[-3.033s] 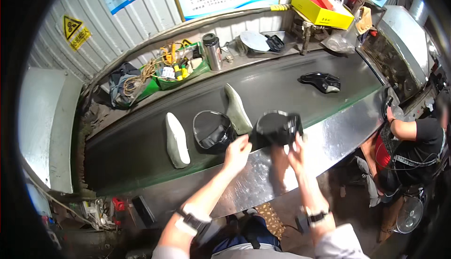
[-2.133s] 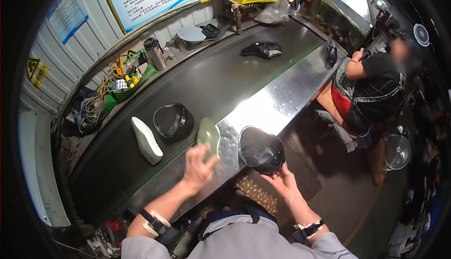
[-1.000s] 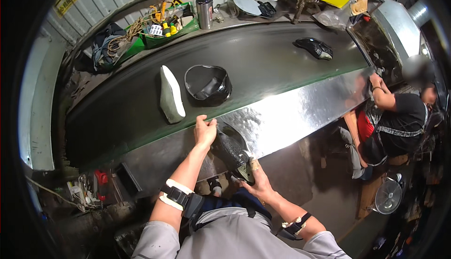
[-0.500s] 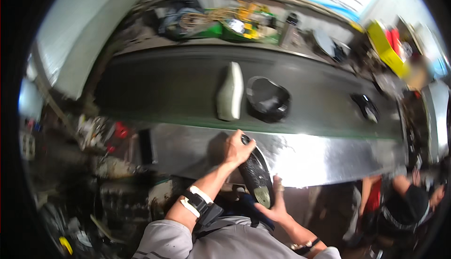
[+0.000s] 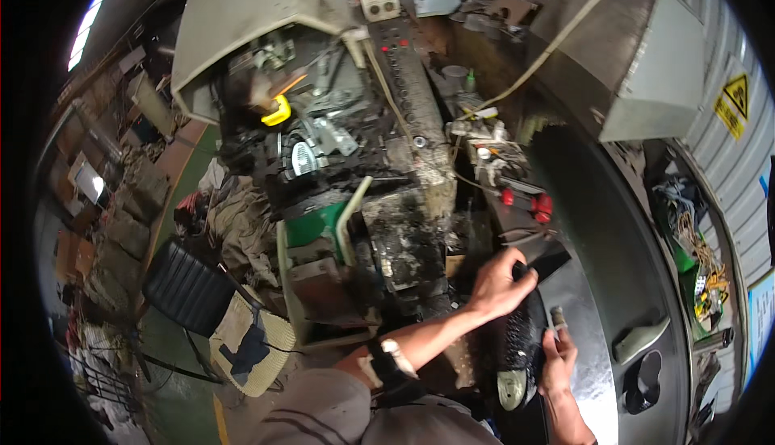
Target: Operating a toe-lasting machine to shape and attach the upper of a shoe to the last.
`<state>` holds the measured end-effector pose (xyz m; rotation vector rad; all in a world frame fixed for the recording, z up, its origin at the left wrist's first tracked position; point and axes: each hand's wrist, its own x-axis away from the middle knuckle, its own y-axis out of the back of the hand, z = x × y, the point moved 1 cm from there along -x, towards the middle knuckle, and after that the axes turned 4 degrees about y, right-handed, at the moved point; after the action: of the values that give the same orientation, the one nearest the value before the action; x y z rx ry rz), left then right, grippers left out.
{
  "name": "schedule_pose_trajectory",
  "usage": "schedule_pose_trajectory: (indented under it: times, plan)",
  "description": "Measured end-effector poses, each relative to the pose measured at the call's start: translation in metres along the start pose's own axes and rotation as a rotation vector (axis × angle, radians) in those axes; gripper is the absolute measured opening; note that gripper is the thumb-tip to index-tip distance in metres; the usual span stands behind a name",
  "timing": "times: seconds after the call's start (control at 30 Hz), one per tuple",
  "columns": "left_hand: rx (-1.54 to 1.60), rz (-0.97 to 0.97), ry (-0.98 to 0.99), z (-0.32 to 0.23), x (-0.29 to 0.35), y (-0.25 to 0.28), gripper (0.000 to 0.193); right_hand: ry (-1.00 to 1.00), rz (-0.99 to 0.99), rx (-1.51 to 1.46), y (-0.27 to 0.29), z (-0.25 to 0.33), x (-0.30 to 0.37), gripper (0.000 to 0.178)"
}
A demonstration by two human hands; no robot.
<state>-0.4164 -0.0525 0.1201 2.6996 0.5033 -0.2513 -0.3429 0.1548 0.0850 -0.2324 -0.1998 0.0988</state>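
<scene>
A black shoe upper on a last (image 5: 521, 348) is tilted in front of me, its pale green heel end toward my body. My left hand (image 5: 502, 288) is closed around the far end of it, fingers bent over the tip. My right hand (image 5: 559, 360) is closed against its right side, with a tan wrap on one raised finger; its thumb is partly hidden. Both hands are over the near edge of the shiny metal table (image 5: 585, 340). On the dark belt (image 5: 581, 179) to the right lie a pale shoe last (image 5: 640, 340) and a black shoe piece (image 5: 644, 382).
A flat black piece (image 5: 553, 261) lies at the table's far end, near red clamp-like parts (image 5: 529, 203). Ahead stands a grimy machine (image 5: 323, 134) with a hood. To the left are a black-backed chair (image 5: 190, 288) and a green-and-white frame (image 5: 319, 227). Cluttered shelving (image 5: 698, 259) runs along the right.
My view has swung left, bringing the machine and chair into sight. The shoe upper stays in my left hand; my right hand has moved up along its side from the heel end.
</scene>
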Motion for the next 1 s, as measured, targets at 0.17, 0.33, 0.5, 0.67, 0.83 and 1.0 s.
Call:
schedule_pose_trajectory:
  times: [0.17, 0.33, 0.5, 0.67, 0.83, 1.0]
  plan:
    - [-0.111, -0.292, 0.234, 0.037, -0.034, 0.192, 0.034, 0.071, 0.22, -0.056, -0.188, -0.03, -0.037, 0.03]
    - [1.099, -0.207, 0.595, 0.075, -0.05, 0.369, 0.034, -0.07, 0.37, -0.23, -0.355, -0.05, -0.053, 0.029]
    - [0.409, -0.495, 0.095, 0.093, -0.056, 0.447, 0.039, -0.196, 0.418, -0.221, -0.459, -0.046, -0.06, 0.077]
    - [0.585, -0.592, 0.185, 0.113, -0.08, 0.488, 0.042, -0.137, 0.386, -0.242, -0.521, -0.054, -0.087, 0.046]
    - [1.273, -0.294, 0.481, 0.14, -0.069, 0.476, 0.048, -0.211, 0.315, -0.388, -0.563, -0.068, -0.128, 0.056]
    - [1.297, -0.415, 0.615, 0.171, -0.082, 0.468, 0.049, -0.252, 0.233, -0.555, -0.589, -0.091, -0.158, 0.036]
